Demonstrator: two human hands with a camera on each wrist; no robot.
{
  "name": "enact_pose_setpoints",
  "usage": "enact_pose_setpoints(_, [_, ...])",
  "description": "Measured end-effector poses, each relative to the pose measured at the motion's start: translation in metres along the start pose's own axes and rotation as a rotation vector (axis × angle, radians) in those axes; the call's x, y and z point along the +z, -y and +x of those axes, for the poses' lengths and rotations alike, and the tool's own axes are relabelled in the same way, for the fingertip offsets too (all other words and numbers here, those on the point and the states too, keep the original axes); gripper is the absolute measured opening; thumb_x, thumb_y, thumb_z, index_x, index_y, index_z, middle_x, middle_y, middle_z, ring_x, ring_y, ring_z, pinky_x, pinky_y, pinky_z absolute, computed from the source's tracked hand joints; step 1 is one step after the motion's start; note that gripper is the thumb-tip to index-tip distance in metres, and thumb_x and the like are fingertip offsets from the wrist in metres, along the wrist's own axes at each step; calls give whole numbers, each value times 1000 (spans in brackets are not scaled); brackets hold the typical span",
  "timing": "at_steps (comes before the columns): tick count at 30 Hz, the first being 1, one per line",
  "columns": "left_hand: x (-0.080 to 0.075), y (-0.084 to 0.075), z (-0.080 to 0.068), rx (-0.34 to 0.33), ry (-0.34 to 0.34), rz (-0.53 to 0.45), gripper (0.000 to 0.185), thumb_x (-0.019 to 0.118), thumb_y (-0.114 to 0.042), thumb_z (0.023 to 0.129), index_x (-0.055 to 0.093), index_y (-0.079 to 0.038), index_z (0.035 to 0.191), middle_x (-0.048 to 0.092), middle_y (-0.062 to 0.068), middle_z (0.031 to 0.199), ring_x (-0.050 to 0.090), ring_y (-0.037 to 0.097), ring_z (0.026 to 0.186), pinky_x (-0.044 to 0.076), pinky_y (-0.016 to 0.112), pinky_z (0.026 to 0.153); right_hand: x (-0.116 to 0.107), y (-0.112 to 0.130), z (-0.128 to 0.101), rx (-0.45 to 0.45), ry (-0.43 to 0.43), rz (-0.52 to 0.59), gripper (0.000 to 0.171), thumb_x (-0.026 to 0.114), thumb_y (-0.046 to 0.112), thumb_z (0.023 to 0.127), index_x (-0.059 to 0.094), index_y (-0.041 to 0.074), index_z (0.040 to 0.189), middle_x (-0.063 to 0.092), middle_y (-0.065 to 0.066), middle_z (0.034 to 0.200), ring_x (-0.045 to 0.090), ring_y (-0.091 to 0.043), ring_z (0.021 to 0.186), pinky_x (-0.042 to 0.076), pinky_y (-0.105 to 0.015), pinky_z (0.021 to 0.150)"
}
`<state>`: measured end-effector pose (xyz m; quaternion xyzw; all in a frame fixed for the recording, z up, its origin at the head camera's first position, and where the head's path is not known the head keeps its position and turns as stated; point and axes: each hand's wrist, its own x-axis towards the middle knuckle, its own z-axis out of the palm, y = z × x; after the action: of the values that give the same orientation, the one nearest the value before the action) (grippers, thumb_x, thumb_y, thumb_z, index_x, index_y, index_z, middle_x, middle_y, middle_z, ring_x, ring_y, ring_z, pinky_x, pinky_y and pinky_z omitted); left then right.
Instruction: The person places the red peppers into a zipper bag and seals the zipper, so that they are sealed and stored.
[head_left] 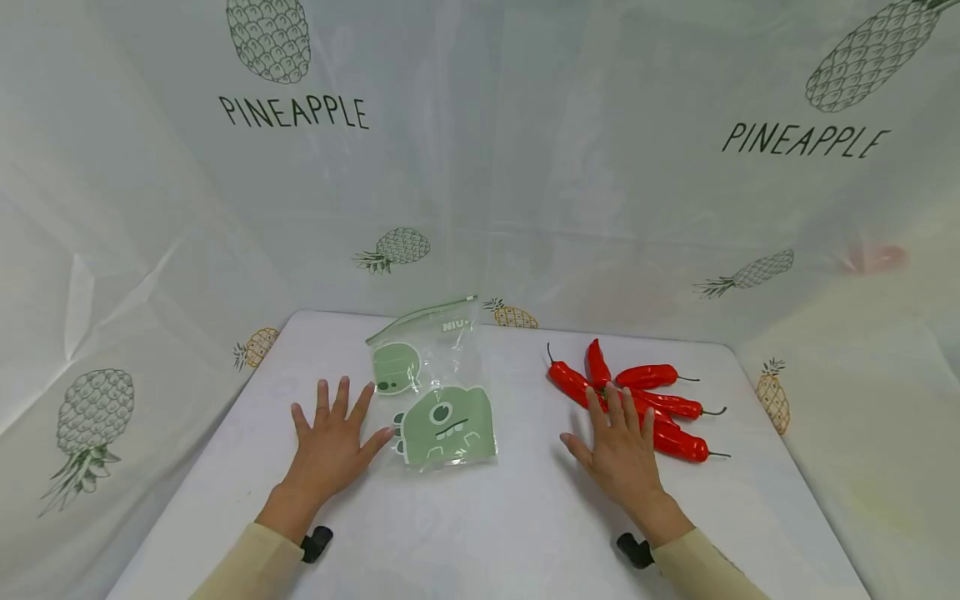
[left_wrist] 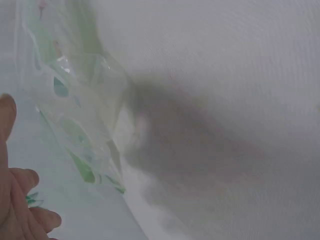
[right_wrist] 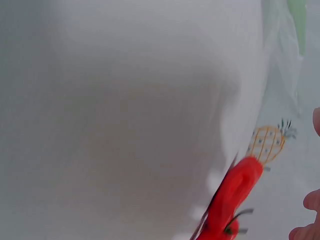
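A clear zip bag [head_left: 450,425] with green monster prints lies on the white table, left of the middle. My left hand [head_left: 330,446] is spread with straight fingers, its thumb right at the bag's left edge, and holds nothing. To the right lies a loose pile of several red chili peppers [head_left: 678,442] with dark stems. My right hand [head_left: 621,454], also spread, has its fingertips over the pile's near left side, hiding parts of some peppers. The left wrist view shows the bag [left_wrist: 75,115] beside the left fingertips [left_wrist: 46,219]. In the right wrist view, peppers [right_wrist: 227,200] show near the right fingertips [right_wrist: 312,200].
The white tabletop [head_left: 465,542] is bordered at the back and sides by a hanging pale curtain [head_left: 540,167] printed with pineapples. Each wrist carries a small black camera, one at the left wrist [head_left: 317,544] and one at the right wrist [head_left: 635,550].
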<state>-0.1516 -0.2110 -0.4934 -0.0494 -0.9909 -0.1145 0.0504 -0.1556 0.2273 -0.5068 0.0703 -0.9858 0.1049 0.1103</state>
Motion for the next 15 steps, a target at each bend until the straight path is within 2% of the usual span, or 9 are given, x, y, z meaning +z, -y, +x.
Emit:
enact_pose_setpoints(7, [4, -19, -1, 22, 18, 5, 77, 58, -52, 105, 37, -6, 163, 24, 33, 168, 6, 59, 157, 6, 87, 114, 4, 49, 19, -128, 0, -39, 91, 70, 58, 94, 39, 8, 163, 27, -24, 171, 21, -49, 159, 16, -74, 124])
enact_pose_setpoints(15, [19, -50, 1, 101, 157, -8, 83, 49, -60, 107, 31, -3, 165, 20, 30, 171, 5, 53, 160, 5, 82, 119, 18, 113, 43, -322, 75, -78, 84, 56, 65, 100, 35, 16, 165, 28, -18, 172, 21, -43, 161, 21, -71, 124])
